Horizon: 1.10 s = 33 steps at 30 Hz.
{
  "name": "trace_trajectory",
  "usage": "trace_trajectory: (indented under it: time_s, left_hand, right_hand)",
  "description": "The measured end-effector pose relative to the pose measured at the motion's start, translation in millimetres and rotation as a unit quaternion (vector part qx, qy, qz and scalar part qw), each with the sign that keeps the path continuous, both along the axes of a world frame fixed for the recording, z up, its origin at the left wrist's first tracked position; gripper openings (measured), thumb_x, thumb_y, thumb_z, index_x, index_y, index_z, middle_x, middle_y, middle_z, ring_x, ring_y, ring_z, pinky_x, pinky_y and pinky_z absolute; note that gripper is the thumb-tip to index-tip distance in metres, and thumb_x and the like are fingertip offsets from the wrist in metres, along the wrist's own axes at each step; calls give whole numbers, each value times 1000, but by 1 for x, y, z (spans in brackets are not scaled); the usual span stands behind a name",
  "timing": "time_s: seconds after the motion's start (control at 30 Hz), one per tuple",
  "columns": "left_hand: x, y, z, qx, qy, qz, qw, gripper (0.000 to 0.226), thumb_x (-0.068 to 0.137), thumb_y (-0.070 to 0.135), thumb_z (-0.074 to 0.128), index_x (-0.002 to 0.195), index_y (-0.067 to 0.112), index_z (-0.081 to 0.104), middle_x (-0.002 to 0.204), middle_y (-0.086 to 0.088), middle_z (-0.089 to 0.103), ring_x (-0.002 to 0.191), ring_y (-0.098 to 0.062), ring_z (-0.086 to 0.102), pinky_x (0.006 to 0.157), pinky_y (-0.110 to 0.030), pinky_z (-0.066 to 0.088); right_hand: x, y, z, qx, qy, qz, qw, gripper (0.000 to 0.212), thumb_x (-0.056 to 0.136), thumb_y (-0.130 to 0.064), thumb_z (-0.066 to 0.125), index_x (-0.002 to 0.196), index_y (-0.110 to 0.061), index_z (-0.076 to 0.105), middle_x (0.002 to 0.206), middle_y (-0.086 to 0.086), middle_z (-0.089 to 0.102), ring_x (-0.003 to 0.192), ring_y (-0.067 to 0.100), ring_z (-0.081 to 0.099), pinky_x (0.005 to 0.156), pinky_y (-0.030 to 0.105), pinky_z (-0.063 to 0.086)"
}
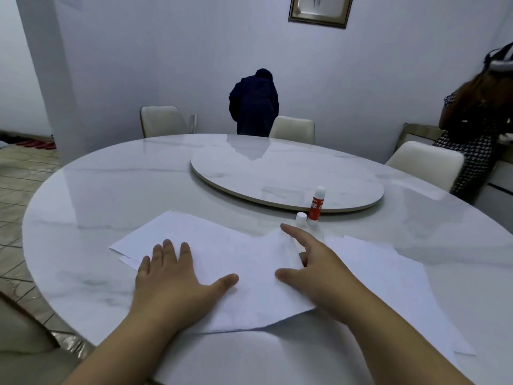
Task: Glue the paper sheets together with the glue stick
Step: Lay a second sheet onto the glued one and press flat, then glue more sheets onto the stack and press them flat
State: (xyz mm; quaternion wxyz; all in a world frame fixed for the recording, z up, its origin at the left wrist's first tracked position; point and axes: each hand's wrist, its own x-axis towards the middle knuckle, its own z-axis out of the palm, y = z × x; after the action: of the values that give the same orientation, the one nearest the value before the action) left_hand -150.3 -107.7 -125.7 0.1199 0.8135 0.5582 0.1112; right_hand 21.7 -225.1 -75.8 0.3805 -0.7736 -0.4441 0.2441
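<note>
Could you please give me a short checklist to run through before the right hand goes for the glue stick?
1. Top sheet held flat by the left hand: ok, palm down on it.
2. Right hand free to reach: not ok, its fingers are lifting that sheet's right edge.
3. Glue stick upright and unblocked: ok, it stands on the table beyond the sheets.
4. Glue stick uncapped: ok, the white cap stands beside it.
5. Glue already on the paper: cannot tell.
6. Spare sheets at hand: ok, lying to the right.
</note>
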Motion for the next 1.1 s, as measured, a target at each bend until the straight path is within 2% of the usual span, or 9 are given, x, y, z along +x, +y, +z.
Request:
trace_trajectory:
  time_s: [0.13,0.23,0.3,0.37,0.47,0.57,0.77,0.97,1.1]
  left_hand:
    - [-9,15,3,-22,-149,7,989,80,84,68,11,137,16,42,143,-6,45,131,-24,39,107,-37,29]
    - [-9,13,3,90,-139,-64,984,59,92,50,19,110,16,63,112,-6,63,109,-30,54,93,-41,43]
    - [-4,3,5,104,-119,-86,984,41,94,41,30,105,22,64,108,2,60,111,-22,53,100,-44,37]
    - [1,-6,8,49,-135,-90,986,33,90,51,41,112,32,55,118,14,50,120,-9,46,113,-41,18]
    - [8,-11,7,40,-88,-144,985,55,81,63,48,129,37,42,133,20,38,130,-2,36,119,-37,2]
    - [10,-15,7,45,-72,-157,984,59,80,67,45,132,40,40,144,22,30,135,2,27,120,-34,-1]
    - [7,-13,6,27,-99,-160,982,50,85,61,42,132,46,37,151,25,20,141,5,10,116,-23,-4]
    - [9,-9,4,25,-98,-165,981,78,61,74,19,131,47,38,149,27,24,140,6,12,118,-25,-2]
    - [10,-9,4,34,-98,-158,982,76,63,72,19,133,47,36,150,27,22,141,5,11,117,-25,-3]
  right_hand:
    - [16,-32,34,94,23,7,995,42,82,-5,69,104,-40,71,102,-8,71,79,8,69,61,16,50]
    - [39,-63,74,218,93,-12,971,32,64,-5,76,87,-27,78,85,3,77,61,13,69,51,20,54]
    - [59,-75,95,317,145,-61,935,22,64,-10,74,84,-19,77,73,-1,77,56,8,69,51,18,55]
    - [82,-76,107,379,166,-140,900,17,85,-6,60,92,-17,72,67,-11,75,54,0,66,46,12,50]
    - [119,-59,107,412,211,-216,860,32,97,-2,40,98,-20,66,86,-7,76,77,6,68,63,21,60]
    - [145,-28,84,387,243,-255,852,38,94,9,34,114,-11,60,119,12,59,90,17,62,82,29,57]
    - [172,34,13,215,188,-358,889,34,87,5,48,107,-18,65,123,13,61,106,32,61,99,38,49]
    - [171,57,-7,101,135,-347,922,29,90,-7,58,118,-11,62,109,14,64,104,34,62,98,37,46]
    - [160,41,5,31,69,-274,959,20,89,-26,63,86,-7,58,68,11,53,57,24,47,64,32,42]
